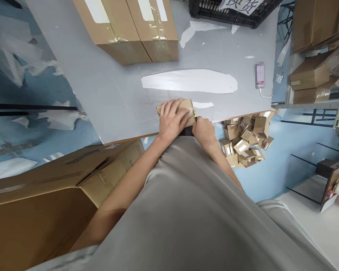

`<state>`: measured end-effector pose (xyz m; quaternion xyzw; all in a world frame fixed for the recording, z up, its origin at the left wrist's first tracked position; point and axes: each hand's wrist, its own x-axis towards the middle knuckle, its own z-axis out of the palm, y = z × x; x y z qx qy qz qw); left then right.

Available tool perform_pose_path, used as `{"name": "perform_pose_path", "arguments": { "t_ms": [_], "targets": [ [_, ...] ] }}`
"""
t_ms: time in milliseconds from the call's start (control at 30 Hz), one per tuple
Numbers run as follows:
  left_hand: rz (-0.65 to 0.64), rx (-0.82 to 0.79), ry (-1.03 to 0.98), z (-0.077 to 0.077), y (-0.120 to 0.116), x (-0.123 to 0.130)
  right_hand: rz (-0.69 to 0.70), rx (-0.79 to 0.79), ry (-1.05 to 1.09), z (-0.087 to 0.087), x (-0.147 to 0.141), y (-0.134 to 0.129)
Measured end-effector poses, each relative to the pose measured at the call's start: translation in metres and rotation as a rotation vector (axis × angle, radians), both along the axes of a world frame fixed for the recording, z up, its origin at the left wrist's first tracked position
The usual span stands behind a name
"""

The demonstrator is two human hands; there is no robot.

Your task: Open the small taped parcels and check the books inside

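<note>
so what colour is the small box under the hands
Brown cardboard small box with clear shiny tape, seen in the head view.
</note>
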<state>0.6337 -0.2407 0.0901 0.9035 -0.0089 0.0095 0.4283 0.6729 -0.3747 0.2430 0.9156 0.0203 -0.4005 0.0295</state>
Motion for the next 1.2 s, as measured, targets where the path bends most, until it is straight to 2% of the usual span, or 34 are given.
{"name": "perform_pose_path", "arguments": {
  "t_ms": [433,633,800,867,933,967,1033,1067,1133,1200],
  "targets": [
    [0.033,0.010,-0.002,-0.003,-0.004,-0.004,-0.037,0.009,0.035,-0.002,-0.007,-0.004],
    [0.026,-0.020,0.001,-0.007,-0.002,-0.005,-0.049,-0.004,0.011,-0.014,0.000,-0.006],
    [0.036,-0.019,-0.025,-0.009,0.000,-0.005,-0.037,0.037,0.024,0.005,-0.012,-0.017],
    [0.039,-0.019,-0.034,-0.009,0.003,-0.007,-0.058,0.088,-0.039,0.005,-0.015,-0.031],
    [0.040,-0.024,-0.035,-0.011,0.009,-0.009,-0.129,0.175,-0.164,-0.013,-0.010,-0.049],
    [0.045,-0.026,-0.036,-0.012,0.014,-0.011,-0.182,0.235,-0.232,-0.031,-0.005,-0.058],
    [0.063,-0.026,-0.046,-0.016,0.026,-0.018,-0.320,0.370,-0.268,-0.079,0.010,-0.074],
    [0.076,-0.023,-0.052,-0.019,0.033,-0.023,-0.403,0.444,-0.218,-0.106,0.018,-0.078],
    [0.108,-0.011,-0.061,-0.024,0.050,-0.034,-0.562,0.573,-0.095,-0.158,0.030,-0.080],
    [0.154,-0.001,-0.072,-0.027,0.067,-0.049,-0.638,0.676,-0.062,-0.197,0.035,-0.073]
  ]
}}
